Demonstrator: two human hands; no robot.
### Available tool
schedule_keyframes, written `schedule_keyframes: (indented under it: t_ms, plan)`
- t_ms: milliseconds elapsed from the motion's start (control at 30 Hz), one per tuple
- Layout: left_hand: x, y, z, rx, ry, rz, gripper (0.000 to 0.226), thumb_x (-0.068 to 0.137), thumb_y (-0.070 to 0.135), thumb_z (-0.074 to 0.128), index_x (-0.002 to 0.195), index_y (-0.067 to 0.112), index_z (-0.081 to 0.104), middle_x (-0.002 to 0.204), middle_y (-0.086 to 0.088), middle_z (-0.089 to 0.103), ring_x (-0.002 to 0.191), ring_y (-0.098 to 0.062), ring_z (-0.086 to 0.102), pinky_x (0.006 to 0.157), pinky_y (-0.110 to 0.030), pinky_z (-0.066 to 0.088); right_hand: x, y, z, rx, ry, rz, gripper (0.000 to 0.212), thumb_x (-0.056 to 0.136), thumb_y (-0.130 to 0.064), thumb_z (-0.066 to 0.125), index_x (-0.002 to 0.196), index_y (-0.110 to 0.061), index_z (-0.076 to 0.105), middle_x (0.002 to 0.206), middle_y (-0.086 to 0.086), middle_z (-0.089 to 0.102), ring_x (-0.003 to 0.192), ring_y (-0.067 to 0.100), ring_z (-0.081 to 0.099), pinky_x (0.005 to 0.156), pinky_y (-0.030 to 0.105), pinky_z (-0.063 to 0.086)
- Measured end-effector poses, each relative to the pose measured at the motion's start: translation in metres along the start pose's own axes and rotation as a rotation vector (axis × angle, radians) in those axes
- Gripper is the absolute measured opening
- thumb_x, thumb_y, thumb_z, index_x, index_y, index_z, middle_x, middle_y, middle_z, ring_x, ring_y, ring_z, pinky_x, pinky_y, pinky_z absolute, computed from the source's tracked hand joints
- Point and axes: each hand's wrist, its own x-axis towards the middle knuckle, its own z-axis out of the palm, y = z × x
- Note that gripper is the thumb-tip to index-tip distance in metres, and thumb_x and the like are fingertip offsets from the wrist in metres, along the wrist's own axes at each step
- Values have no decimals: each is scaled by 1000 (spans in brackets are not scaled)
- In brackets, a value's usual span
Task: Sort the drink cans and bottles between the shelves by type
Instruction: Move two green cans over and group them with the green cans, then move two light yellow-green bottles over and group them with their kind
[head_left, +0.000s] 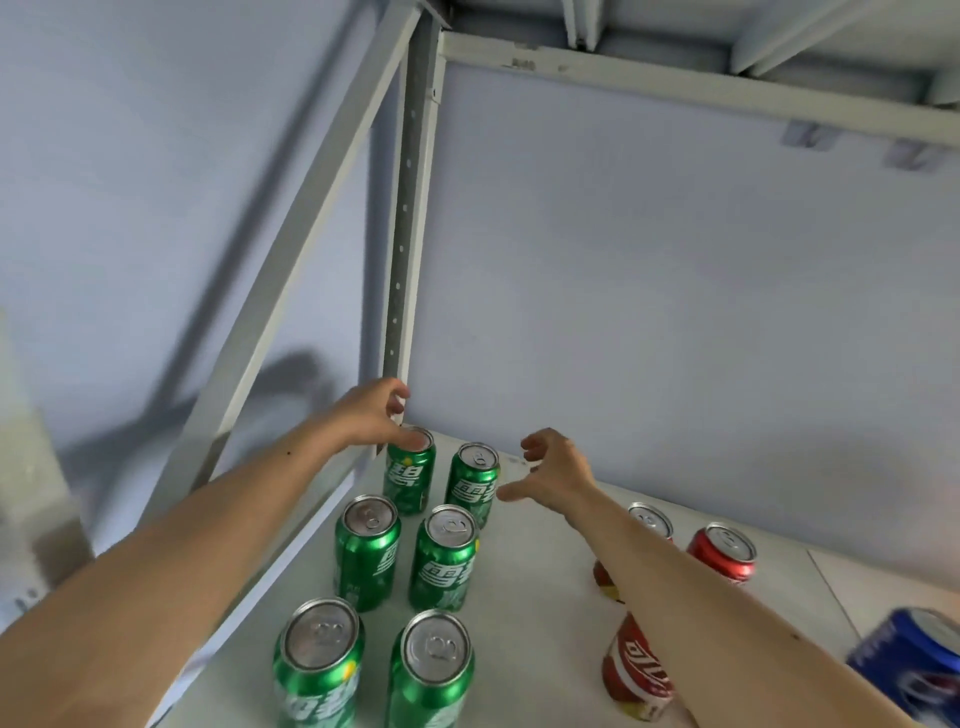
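Several green cans stand in two columns on the white shelf (545, 561). My left hand (374, 415) rests over the top of the far-left green can (409, 475) in the back corner, thumb on its rim, fingers curled but not closed around it. My right hand (556, 470) hovers open, fingers spread, just right of the far-right green can (471, 480), not touching it. Three red cans stand to the right: one far back (722, 553), one partly hidden behind my right forearm (649, 519), one nearer (636, 670). A blue can (919, 660) is at the right edge.
A grey upright post (410, 223) and a slanted brace (291, 270) frame the shelf's left back corner. The shelf above (675, 88) runs overhead. A blue-grey wall closes the back. Bare shelf lies between the green and red cans.
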Motion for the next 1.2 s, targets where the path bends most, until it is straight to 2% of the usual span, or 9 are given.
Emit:
schedule_keyframes:
  t_ms: [200,300,433,567,667,800,967,1067,1200]
  plan:
    - [-26,77,1,0,76,162,54,69,26,88,115,17,61,112,0,65,108,-19,62,91,-33,50,-33,6,-67,-43,100,-103,42,73,-19,83,112,-20,66,116,-4,65,103,14,62,84,32,54]
    - [-40,118,19,-30,89,239,44,68,22,89,105,16,67,103,-1,70,100,-19,67,96,-40,53,-62,15,-105,10,152,-135,34,76,-17,79,108,-20,68,108,-8,66,103,11,62,77,27,51]
    - [-63,175,62,-63,67,325,36,68,20,89,98,16,70,96,0,73,94,-18,69,94,-39,55,-109,41,-160,46,215,-154,29,78,-17,78,106,-19,71,91,-14,61,99,10,62,67,21,46]
    - [-89,230,113,-81,34,374,34,68,17,88,97,11,71,96,-2,73,96,-21,69,95,-39,54,-155,83,-208,34,266,-134,27,79,-18,78,105,-17,73,91,-12,61,98,11,62,79,30,55]
    - [-111,270,155,-71,-10,403,34,70,17,88,98,11,71,98,-2,73,98,-20,68,94,-36,54,-188,121,-245,12,299,-124,24,78,-19,78,102,-16,74,83,-16,60,91,11,63,75,27,53]
    - [-134,317,208,1,-80,448,34,69,22,88,97,14,71,98,1,73,96,-16,68,93,-33,54,-226,172,-294,-106,344,-112,19,79,-22,79,96,-20,72,92,-10,65,88,11,65,78,27,55]
    - [-156,378,267,178,-157,536,36,70,27,87,99,13,71,101,0,72,95,-15,67,91,-35,54,-267,229,-350,-282,357,-72,19,82,-22,78,99,-19,71,95,-7,61,86,12,60,68,22,49]
    - [-162,411,297,290,-192,583,35,73,28,85,101,14,69,102,1,70,96,-16,65,88,-32,52,-282,261,-380,-312,381,-10,21,81,-22,78,101,-18,72,96,-3,64,88,15,61,69,25,46]
    - [-153,449,336,377,-231,634,39,72,30,86,103,13,69,103,0,70,96,-16,66,89,-34,53,-291,304,-416,-341,419,76,20,78,-24,78,97,-23,73,97,-4,69,87,16,63,74,34,56]
